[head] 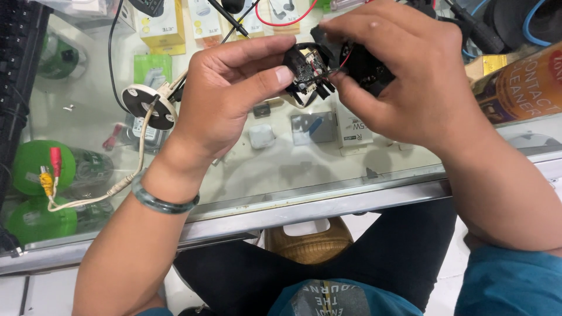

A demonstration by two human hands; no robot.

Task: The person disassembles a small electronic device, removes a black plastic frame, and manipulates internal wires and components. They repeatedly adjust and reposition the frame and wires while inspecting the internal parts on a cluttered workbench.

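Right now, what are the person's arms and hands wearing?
Both hands are bare: no gloves, no rings that show. The left hand has a smooth grey-green bangle round its wrist. The right hand has nothing on its wrist. A teal blue sleeve covers the right upper arm.

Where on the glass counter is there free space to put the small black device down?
The glass counter is bare near its front metal edge, between the left hand and right hand. The left side is crowded by the round white disc and its white cable; the back holds boxes.

Both hands [304, 88] around a small, perhaps opened, device [328, 67]
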